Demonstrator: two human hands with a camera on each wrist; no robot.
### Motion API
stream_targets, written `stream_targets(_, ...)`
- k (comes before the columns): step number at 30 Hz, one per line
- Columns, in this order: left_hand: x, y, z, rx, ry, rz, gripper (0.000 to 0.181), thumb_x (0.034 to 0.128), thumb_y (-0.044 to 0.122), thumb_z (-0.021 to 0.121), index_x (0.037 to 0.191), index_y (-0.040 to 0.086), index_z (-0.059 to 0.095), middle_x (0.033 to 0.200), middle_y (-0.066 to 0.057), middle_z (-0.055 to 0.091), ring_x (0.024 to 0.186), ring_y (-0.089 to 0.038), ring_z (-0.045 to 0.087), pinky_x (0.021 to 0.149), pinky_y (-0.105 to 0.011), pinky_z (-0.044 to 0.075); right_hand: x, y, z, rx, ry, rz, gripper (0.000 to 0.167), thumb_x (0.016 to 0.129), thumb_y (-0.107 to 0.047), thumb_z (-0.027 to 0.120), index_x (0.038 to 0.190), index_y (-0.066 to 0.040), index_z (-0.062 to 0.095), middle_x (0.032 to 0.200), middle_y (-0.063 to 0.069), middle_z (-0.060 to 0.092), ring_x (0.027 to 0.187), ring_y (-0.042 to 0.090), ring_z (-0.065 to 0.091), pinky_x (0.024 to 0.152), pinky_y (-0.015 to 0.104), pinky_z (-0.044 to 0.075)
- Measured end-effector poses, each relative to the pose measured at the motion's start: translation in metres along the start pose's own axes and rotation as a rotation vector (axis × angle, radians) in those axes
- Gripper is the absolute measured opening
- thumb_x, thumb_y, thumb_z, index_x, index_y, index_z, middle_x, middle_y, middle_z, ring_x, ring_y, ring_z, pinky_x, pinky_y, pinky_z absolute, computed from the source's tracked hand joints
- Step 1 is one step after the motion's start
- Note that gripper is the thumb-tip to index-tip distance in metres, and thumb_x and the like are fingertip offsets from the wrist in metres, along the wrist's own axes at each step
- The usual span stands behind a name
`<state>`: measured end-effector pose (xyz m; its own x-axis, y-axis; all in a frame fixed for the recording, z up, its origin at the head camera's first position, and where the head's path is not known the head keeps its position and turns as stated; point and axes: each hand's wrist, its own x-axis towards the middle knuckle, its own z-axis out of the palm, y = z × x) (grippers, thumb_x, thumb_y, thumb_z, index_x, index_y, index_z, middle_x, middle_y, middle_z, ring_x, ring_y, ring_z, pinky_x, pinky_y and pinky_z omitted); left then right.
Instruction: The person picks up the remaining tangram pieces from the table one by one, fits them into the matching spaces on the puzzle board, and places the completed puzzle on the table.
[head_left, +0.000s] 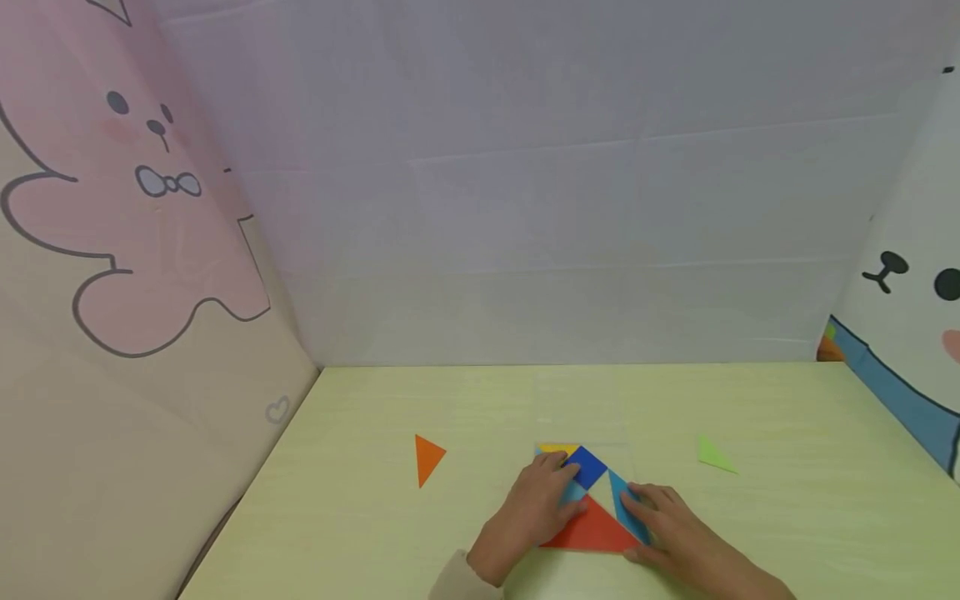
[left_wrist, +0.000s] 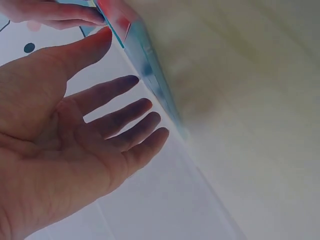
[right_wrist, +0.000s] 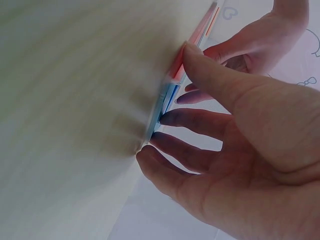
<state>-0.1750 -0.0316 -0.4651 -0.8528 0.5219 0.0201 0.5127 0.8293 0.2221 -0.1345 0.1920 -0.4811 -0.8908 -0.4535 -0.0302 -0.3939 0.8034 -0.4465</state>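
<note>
Flat coloured tangram pieces lie together on the table: a large red triangle (head_left: 588, 531), a dark blue square (head_left: 589, 469), a blue triangle (head_left: 622, 498), a light blue piece (head_left: 572, 493) and a yellow piece (head_left: 553, 447). My left hand (head_left: 534, 502) rests over their left side, fingers spread and relaxed, hiding part of the light blue and yellow pieces. On the other side, my right hand (head_left: 678, 527) touches the blue triangle's outer edge with its fingertips. Its thumb lies by the red triangle's right corner. Both wrist views show loosely extended fingers against the pieces' edges.
An orange triangle (head_left: 428, 461) lies alone to the left on the pale table (head_left: 360, 517). A light green triangle (head_left: 714, 457) lies to the right. Behind the table hangs a pale sheet (head_left: 525, 233), with cartoon-printed cloth (head_left: 187, 250) at the left side.
</note>
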Motion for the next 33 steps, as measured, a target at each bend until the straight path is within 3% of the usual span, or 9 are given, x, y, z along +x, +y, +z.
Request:
stream_targets(6, -0.002, 0.000, -0.001, 0.015, -0.117, -0.005, 0.058, 0.1005, 0.042, 0.066, 0.151, 0.018, 0.054, 0.159, -0.004, 0.044, 0.144, -0.024, 0.043, 0.115, -0.037, 0.041, 0.000, 0.001, -0.002, 0.017, -0.009, -0.014, 0.070, 0.089, -0.034, 0.080, 0.138, 0.010, 0.058, 0.139, 0.024, 0.053, 0.124, 0.042, 0.049, 0.098, 0.060, 0.049)
stream_targets(11, -0.003, 0.000, -0.002, 0.067, -0.163, 0.019, 0.057, 0.1021, 0.044, 0.061, 0.154, 0.023, 0.050, 0.161, -0.003, 0.042, 0.146, -0.024, 0.041, 0.116, -0.035, 0.039, 0.001, 0.002, -0.003, 0.034, -0.025, -0.009, 0.070, 0.089, -0.035, 0.080, 0.139, 0.010, 0.058, 0.140, 0.025, 0.052, 0.125, 0.043, 0.049, 0.098, 0.061, 0.048)
stream_targets(18, -0.004, 0.002, -0.002, 0.156, -0.174, 0.026, 0.056, 0.1032, 0.047, 0.057, 0.155, 0.026, 0.049, 0.160, -0.001, 0.043, 0.146, -0.023, 0.041, 0.117, -0.032, 0.037, -0.001, 0.004, -0.003, 0.010, -0.003, -0.042, 0.071, 0.089, -0.037, 0.079, 0.139, 0.008, 0.058, 0.140, 0.024, 0.053, 0.125, 0.042, 0.050, 0.097, 0.058, 0.050)
stream_targets(27, -0.003, 0.003, -0.003, 0.112, -0.176, 0.013, 0.056, 0.1025, 0.045, 0.059, 0.155, 0.026, 0.049, 0.160, -0.001, 0.042, 0.146, -0.024, 0.042, 0.115, -0.034, 0.040, -0.002, 0.009, -0.010, 0.054, -0.024, -0.029, 0.072, 0.089, -0.041, 0.079, 0.139, 0.006, 0.059, 0.142, 0.026, 0.052, 0.126, 0.045, 0.051, 0.096, 0.059, 0.052)
stream_targets(33, -0.003, 0.002, -0.002, 0.098, -0.174, 0.014, 0.056, 0.1024, 0.045, 0.059, 0.155, 0.026, 0.049, 0.160, -0.001, 0.043, 0.146, -0.025, 0.042, 0.115, -0.035, 0.041, -0.001, 0.009, -0.015, 0.127, -0.052, 0.029, 0.069, 0.090, -0.041, 0.079, 0.139, 0.003, 0.059, 0.142, 0.025, 0.051, 0.127, 0.046, 0.051, 0.098, 0.062, 0.049)
